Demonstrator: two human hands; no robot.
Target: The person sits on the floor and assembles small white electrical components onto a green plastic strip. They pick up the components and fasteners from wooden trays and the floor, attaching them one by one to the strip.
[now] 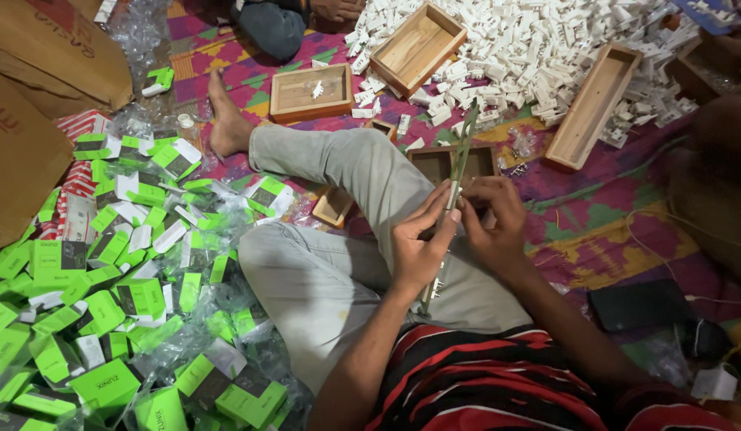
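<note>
Green boxes (107,303) at left, white plastic parts (538,48) and wooden trays (594,104) ahead, left hand (418,247) and right hand (494,223) both gripping a thin strip (454,187).

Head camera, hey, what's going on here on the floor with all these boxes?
A person sits cross-legged on a patterned mat. Both hands are up over the lap: the left hand and the right hand hold a long thin strip between them, fingers pinching near its middle. To their left lies a heap of green and white boxes among clear wrappers. Ahead, a pile of small white parts surrounds several wooden trays. Another person's bare foot rests by the trays.
</note>
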